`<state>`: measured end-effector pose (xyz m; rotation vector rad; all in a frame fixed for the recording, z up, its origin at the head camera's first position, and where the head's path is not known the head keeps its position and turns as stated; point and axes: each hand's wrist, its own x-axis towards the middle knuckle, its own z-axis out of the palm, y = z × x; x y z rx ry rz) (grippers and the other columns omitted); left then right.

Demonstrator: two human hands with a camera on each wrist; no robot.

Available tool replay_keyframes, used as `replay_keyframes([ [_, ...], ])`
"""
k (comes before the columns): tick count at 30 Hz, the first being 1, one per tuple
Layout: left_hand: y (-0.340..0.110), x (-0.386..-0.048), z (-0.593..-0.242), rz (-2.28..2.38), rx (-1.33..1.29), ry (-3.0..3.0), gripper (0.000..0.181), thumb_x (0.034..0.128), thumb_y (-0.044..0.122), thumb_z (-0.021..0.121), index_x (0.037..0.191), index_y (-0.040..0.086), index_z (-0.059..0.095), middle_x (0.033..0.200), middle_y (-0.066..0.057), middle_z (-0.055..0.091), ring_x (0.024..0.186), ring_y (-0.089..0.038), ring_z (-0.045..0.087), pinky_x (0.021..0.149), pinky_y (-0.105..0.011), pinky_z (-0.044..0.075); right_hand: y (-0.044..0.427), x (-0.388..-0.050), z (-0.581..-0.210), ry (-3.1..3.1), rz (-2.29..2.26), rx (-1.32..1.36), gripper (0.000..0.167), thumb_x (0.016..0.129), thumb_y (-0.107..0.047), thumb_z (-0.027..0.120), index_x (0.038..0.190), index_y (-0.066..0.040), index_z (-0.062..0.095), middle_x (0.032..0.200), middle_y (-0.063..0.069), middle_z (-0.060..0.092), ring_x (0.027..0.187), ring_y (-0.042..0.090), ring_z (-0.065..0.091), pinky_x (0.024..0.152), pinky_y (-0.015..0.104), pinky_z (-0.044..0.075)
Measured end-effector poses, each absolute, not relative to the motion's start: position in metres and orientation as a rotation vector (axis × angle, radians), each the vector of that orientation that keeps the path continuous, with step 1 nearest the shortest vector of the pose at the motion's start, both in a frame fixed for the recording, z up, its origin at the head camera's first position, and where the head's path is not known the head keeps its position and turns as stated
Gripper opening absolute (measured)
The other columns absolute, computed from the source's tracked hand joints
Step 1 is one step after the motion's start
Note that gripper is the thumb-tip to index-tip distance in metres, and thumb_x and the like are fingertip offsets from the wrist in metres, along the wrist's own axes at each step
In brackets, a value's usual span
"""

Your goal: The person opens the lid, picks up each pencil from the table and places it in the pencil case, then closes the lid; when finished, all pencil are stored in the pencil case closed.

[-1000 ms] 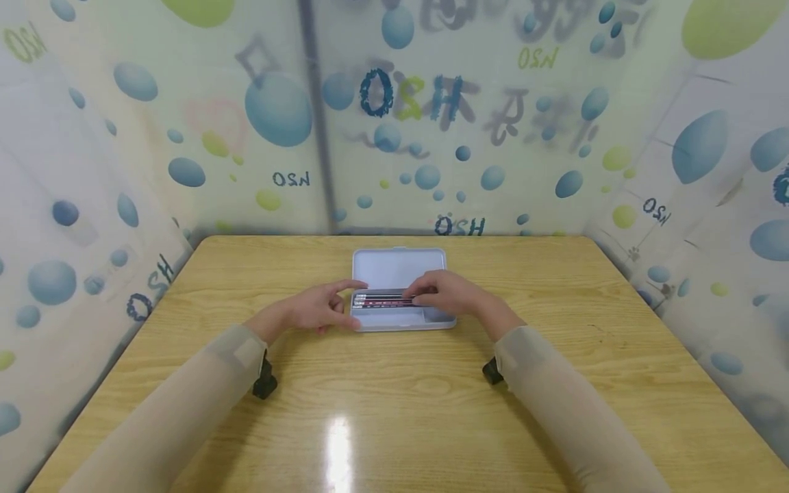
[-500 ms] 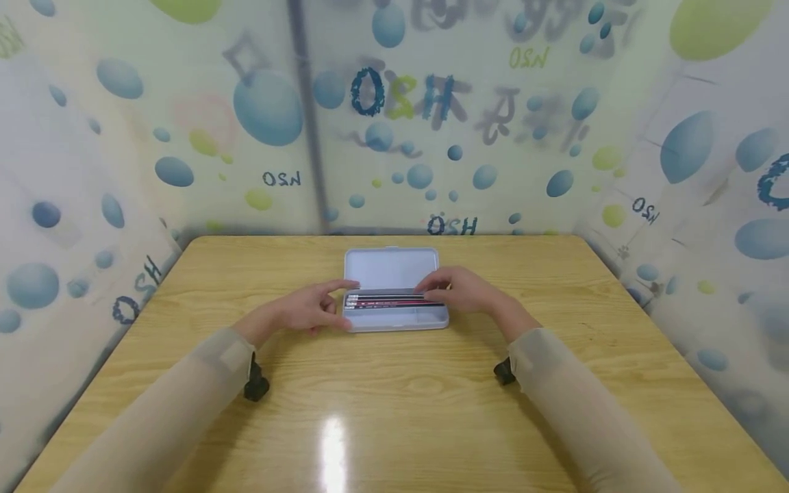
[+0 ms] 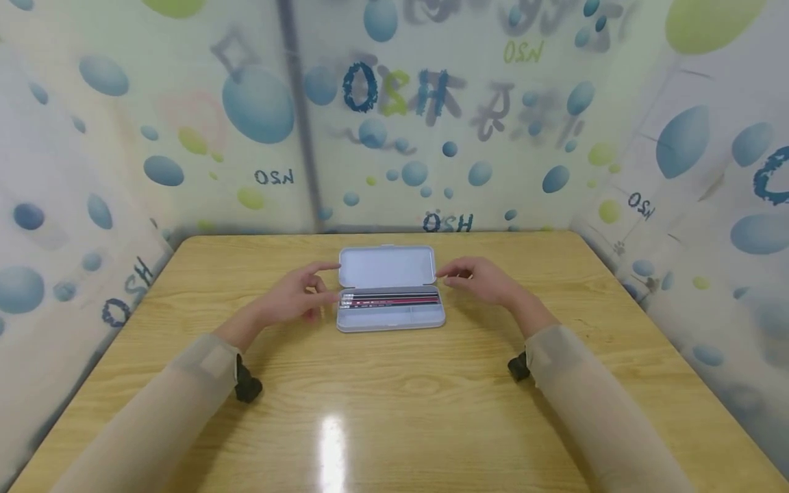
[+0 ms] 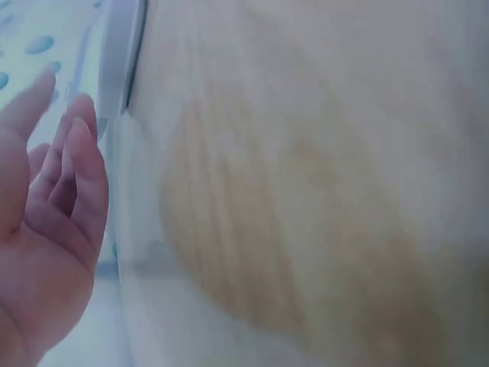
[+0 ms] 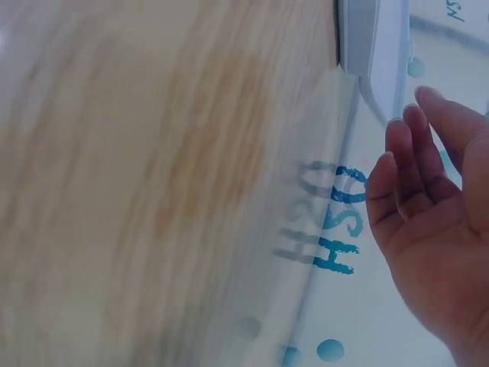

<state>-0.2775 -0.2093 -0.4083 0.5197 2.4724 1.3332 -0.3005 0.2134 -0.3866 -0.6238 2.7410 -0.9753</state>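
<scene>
A pale lilac pencil case (image 3: 374,320) lies on the wooden table with its lid (image 3: 387,266) folded back, away from the person. Several pencils (image 3: 394,300), dark and red with pale ends, lie side by side in its rear compartment. On the case's left is my left hand (image 3: 292,294), forefinger stretched toward the lid's left edge and thumb by the tray's left side. Across from it, my right hand (image 3: 477,279) has its fingertips at the lid's right edge. Neither hand holds anything; whether the fingertips touch the lid I cannot tell. Both wrist views show loosely bent fingers.
The case's front part has a long slot and a small compartment (image 3: 427,314) at the right. Behind the table (image 3: 394,397) and along its sides stand sheets (image 3: 518,123) printed with blue and green drops. Dark wrist cameras (image 3: 248,385) sit under the sleeves.
My right hand has come off the pencils and moved to the lid's right side. My left hand has risen from the tray's left edge toward the lid. The pencils now lie uncovered.
</scene>
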Motion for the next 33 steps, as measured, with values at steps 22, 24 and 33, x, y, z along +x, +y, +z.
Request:
replay_keyframes([
  [22, -0.182, -0.316, -0.408, 1.322, 0.269, 2.651, 0.060, 0.1171, 0.026, 0.054, 0.173, 0.018, 0.035, 0.161, -0.024, 0.052, 0.129, -0.039, 0.065, 0.087, -0.036, 0.065, 0.198, -0.338, -0.398, 2.648, -1.192, -0.397, 0.053, 0.113, -0.024, 0.062, 0.165, -0.018, 0.051, 0.156, 0.017, 0.061, 0.132, 0.038, 0.066, 0.108, 0.050, 0.059],
  [24, -0.179, -0.318, -0.409, 1.313, 0.269, 2.666, 0.059, 0.1170, 0.024, 0.054, 0.172, 0.017, 0.036, 0.159, -0.024, 0.053, 0.126, -0.038, 0.066, 0.085, -0.036, 0.065, 0.196, -0.340, -0.399, 2.647, -1.192, -0.387, 0.054, 0.113, -0.025, 0.063, 0.165, -0.019, 0.050, 0.155, 0.017, 0.061, 0.132, 0.038, 0.066, 0.108, 0.050, 0.059],
  [33, -0.171, -0.318, -0.407, 1.329, 0.265, 2.688, 0.055, 0.1161, 0.017, 0.055, 0.170, 0.015, 0.042, 0.152, -0.023, 0.055, 0.117, -0.035, 0.067, 0.081, -0.033, 0.063, 0.190, -0.342, -0.401, 2.646, -1.196, -0.388, 0.056, 0.112, -0.022, 0.065, 0.165, -0.020, 0.050, 0.152, 0.017, 0.063, 0.126, 0.035, 0.067, 0.091, 0.040, 0.058],
])
